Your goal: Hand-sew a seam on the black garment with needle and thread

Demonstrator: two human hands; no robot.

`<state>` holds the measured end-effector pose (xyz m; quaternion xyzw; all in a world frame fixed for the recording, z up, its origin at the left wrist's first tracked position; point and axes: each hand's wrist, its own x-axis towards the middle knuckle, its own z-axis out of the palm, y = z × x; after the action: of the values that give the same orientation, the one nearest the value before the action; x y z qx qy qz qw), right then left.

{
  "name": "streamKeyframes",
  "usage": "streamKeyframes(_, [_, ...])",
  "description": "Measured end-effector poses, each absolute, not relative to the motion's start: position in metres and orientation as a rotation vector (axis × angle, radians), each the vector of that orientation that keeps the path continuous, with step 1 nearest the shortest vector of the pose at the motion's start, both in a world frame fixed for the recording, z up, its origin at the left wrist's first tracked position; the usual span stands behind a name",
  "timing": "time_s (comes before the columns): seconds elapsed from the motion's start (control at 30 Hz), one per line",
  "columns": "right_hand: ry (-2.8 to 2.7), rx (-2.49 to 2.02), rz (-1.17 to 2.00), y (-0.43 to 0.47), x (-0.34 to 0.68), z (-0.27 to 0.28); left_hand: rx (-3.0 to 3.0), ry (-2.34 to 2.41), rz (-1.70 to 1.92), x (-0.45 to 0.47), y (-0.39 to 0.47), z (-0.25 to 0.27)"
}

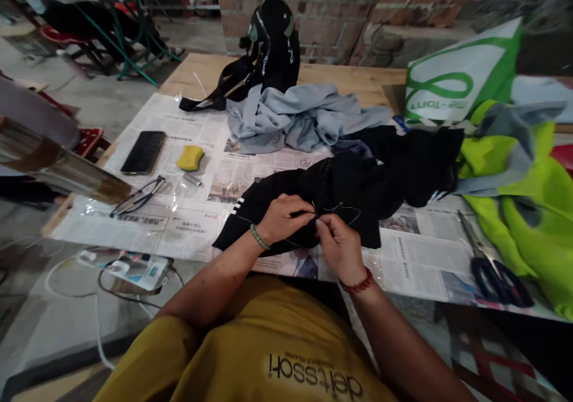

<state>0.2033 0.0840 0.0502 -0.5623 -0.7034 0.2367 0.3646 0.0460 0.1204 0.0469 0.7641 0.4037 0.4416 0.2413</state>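
A black garment [290,184] with short white stripes near its edge lies bunched in front of me on the newspaper. My left hand [286,217], wearing a green bead bracelet, pinches a small bit of it. Close against those fingertips, my right hand [339,244] also has thumb and forefinger pinched on the cloth. A thin pale line sticks up between the fingers; whether it is a needle or thread I cannot tell. Loose white thread [353,214] loops over the black cloth right of the hands.
Scissors [486,252] lie at the right, beside a neon yellow garment [510,175]. Grey cloth [295,118], a black bag [277,49] and a white-green bag [461,79] stand behind. At left are a phone [143,152], sponge [190,157], glasses [138,198] and power strip [143,270].
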Motion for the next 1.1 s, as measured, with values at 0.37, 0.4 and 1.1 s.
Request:
streamKeyframes(0.37, [-1.690, -1.460, 0.610, 0.081, 0.201, 0.048, 2.086, 1.123, 1.173, 0.047, 0.120, 0.042])
streamKeyframes(0.4, [-1.712, -1.453, 0.591, 0.080, 0.201, 0.049, 2.091, 1.107, 1.171, 0.047, 0.120, 0.042])
streamKeyframes(1.1, [-1.965, -1.356, 0.309, 0.112, 0.219, 0.076, 2.356, 1.143, 1.208, 0.046, 0.118, 0.037])
